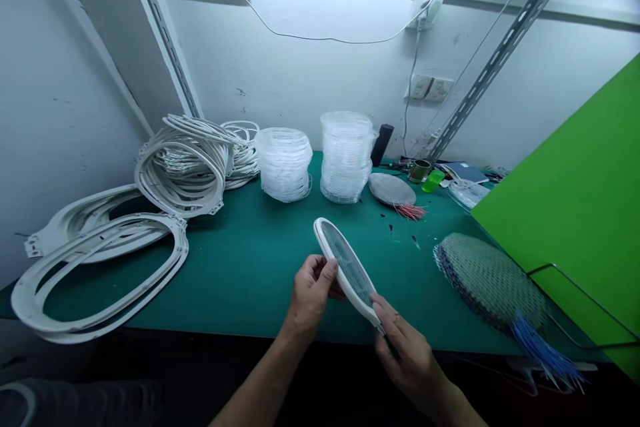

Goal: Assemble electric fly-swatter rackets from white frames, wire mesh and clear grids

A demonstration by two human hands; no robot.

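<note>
A white oval frame with grey mesh inside [353, 268] is held tilted over the front part of the green table. My left hand [311, 290] grips its left rim, with the thumb on top and the fingers curled behind. At the frame's lower right end, my right hand [404, 345] pinches the narrow tip, its fingers lying along the edge. Part of the frame's underside is hidden by my hands.
White oval rings [183, 167] are heaped at the left. Two clear plastic stacks [285, 163] stand at the back. A round grey mesh pile [393, 189] has red strands. Green mesh discs [493, 277] with blue strands [545, 350] lie right, beside a green panel [575, 213].
</note>
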